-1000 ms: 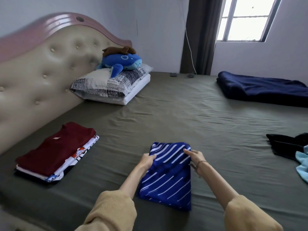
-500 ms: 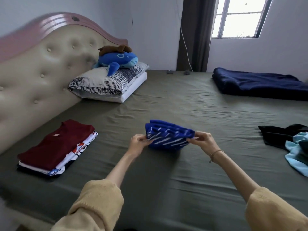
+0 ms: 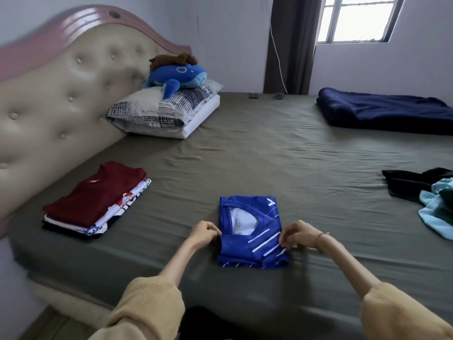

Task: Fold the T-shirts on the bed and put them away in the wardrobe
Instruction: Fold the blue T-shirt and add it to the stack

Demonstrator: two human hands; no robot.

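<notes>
A blue T-shirt with white stripes (image 3: 252,251) lies folded into a small rectangle on the olive sheet near the bed's front edge, collar side up. My left hand (image 3: 204,233) pinches its left edge. On the other side my right hand (image 3: 297,234) pinches the right edge. A stack of folded T-shirts (image 3: 95,202) with a dark red one on top sits to the left by the headboard. Unfolded clothes, a black garment (image 3: 407,184) and a light blue one (image 3: 434,217), lie in a heap at the right edge.
Patterned pillows (image 3: 166,111) with a blue plush whale (image 3: 175,76) rest against the padded headboard (image 3: 56,94). A folded navy blanket (image 3: 384,111) lies at the far right. A curtain and window stand behind the bed. No wardrobe is in view.
The long folded blue shirt was lifted, folded in half and turned over; it now lies flat, collar side up, closer to the front edge, both hands still on its sides.
</notes>
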